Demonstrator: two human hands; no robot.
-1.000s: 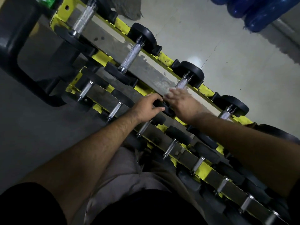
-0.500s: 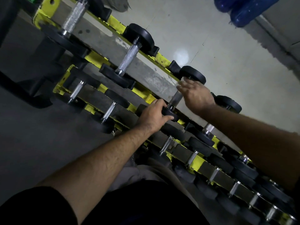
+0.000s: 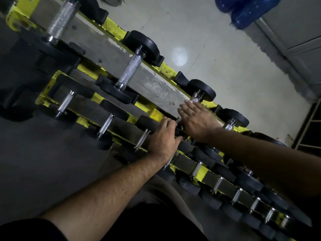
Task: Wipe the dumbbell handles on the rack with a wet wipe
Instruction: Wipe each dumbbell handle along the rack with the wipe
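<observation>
A yellow two-tier rack (image 3: 157, 113) runs diagonally and carries black-headed dumbbells with knurled steel handles. My right hand (image 3: 198, 119) lies across the handle (image 3: 195, 99) of an upper-tier dumbbell (image 3: 204, 89), fingers stretched out over it and covering most of the handle. My left hand (image 3: 163, 138) grips that dumbbell's near black head, fingers curled over its edge. The wet wipe is not plainly visible; it may be under my right hand.
Another upper-tier dumbbell (image 3: 131, 70) sits to the left, and one (image 3: 234, 117) to the right. The lower tier holds several smaller dumbbells (image 3: 106, 122). Blue rounded objects (image 3: 246, 11) lie on the pale floor at top right. A dark frame (image 3: 309, 129) stands at the right edge.
My right hand slid from the handle's far end back down toward the near head, its fingers now spread flat. My left hand kept its grip on the near head. The view shifted closer.
</observation>
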